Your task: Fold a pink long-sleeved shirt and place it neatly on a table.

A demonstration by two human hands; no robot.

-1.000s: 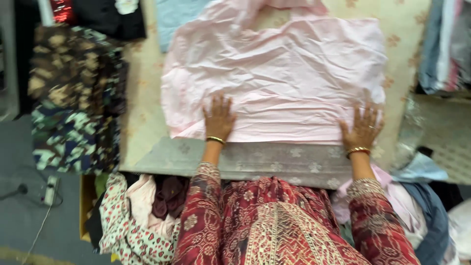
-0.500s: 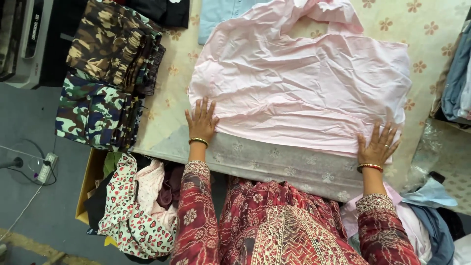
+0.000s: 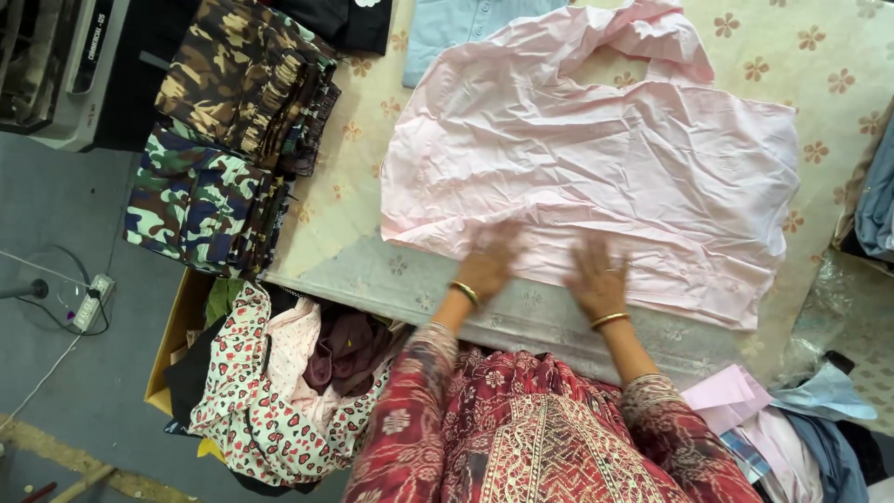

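Both my hands lie flat, palms down and fingers spread, on the near edge of a wrinkled pale pink cotton shirt that is spread open across the tabletop, which wears a cream cloth printed with small tan flowers. My left hand rests on the hem just left of centre; my right hand rests beside it, the two near each other but not touching. Both are a little blurred, so I cannot make out each fingertip, yet neither pinches any fabric. A gold bangle circles my left wrist, another my right, and my sleeves are dark red with a fine pattern.

The pink shirt covers most of the middle of the tabletop, its collar end bunched up at the far side and its lower hem running along the near edge by my hands. Beyond it, at the far edge, lies a light blue shirt, partly under the pink one.

To my left, at the tabletop's end, sits a stack of folded camouflage-print garments, brown tones behind and green and blue tones in front. Below that, on the floor side, an open cardboard box holds loose clothes, among them a white cloth with red heart prints. To my right, more folded pink and blue cloths are piled low beside me.
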